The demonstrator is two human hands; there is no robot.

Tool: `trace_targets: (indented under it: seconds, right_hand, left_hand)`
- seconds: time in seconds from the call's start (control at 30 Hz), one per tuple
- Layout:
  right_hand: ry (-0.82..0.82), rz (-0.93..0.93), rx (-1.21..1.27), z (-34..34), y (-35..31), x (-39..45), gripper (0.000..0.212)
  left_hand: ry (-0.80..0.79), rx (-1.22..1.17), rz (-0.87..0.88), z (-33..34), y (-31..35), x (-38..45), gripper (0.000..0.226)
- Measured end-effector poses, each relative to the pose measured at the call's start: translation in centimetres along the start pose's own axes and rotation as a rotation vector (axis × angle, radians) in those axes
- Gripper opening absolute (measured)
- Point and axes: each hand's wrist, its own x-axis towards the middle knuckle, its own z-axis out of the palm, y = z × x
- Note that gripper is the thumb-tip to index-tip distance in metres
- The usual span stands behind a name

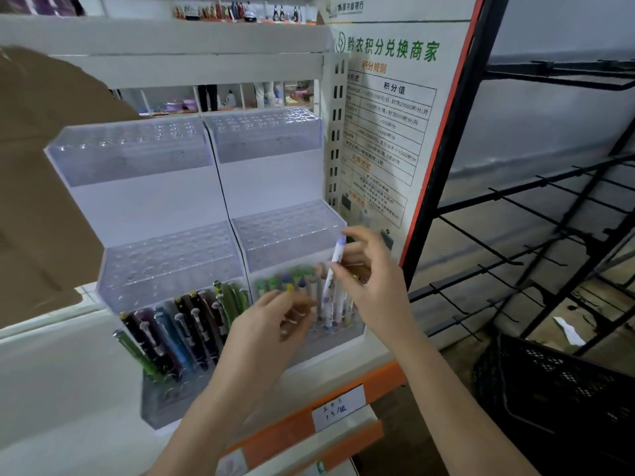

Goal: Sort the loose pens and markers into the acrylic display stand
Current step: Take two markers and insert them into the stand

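Two tiered acrylic display stands (165,269) sit side by side on a white shelf. The left stand's bottom tier holds several dark, blue and green pens (178,331). In the right stand's bottom tier stand several pastel-capped markers (292,283). My right hand (367,283) grips a white marker with a purple cap (335,266), held upright just above that tier. My left hand (271,324) reaches into the same tier, its fingers curled among the markers; whether it grips one I cannot tell.
The upper tiers (268,132) of both stands hold nothing. A printed poster (385,115) hangs right of the stands. Black wire racks (536,214) and a black crate (563,383) are at the right. An orange shelf edge with a price label (338,407) runs below. Brown cardboard (41,187) covers the left.
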Motion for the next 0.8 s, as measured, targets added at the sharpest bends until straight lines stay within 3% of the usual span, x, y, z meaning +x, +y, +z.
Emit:
trace_targets:
  seconds: [0.37,0.5,0.8]
  right_hand:
    - [-0.127,-0.075,-0.242,1.6,2.3,-1.0,0.03]
    - [-0.041,-0.179,-0.362,2.2,3.3,-1.4,0.019]
    - [0.03,-0.323,-0.515,2.6,4.1,-1.5,0.018]
  left_hand:
    - [0.0,0.166,0.043,1.1,-1.9,-1.4,0.014]
    - [0.009,0.149,0.041,1.3,-2.1,-1.3,0.013]
    - [0.014,0.133,0.069,1.7,-2.3,-1.2,0.011]
